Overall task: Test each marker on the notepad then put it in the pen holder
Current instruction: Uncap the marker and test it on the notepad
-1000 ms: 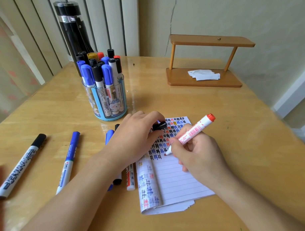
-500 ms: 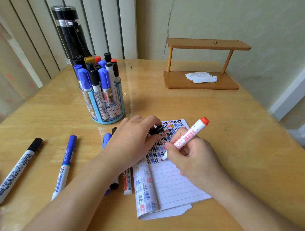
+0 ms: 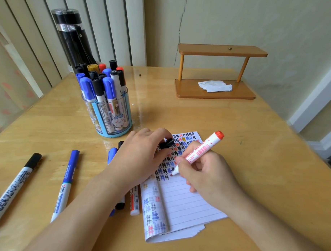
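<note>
**Red marker's tip lands on the notepad, and a test stroke begins**

The right hand (image 3: 205, 172) grips the red marker (image 3: 199, 152) in a writing hold, fingers curled round the barrel. Over the last second the tip has slid down to the end of the lowest row of marks on the notepad (image 3: 184, 205), and a red dot now shows there. This test looks only just begun, with the drop-off still ahead. The barrel is white with red print, its red end aimed at 2 o'clock. The left hand (image 3: 139, 156) pinches a small black piece (image 3: 166, 143) at the pad's top; cap or clip, I cannot tell. The pen holder (image 3: 113, 116), crowded with capped markers, stands at 11 o'clock from the pad. A black marker (image 3: 15, 187) and a blue marker (image 3: 64, 185) wait out at 9 o'clock.
</note>
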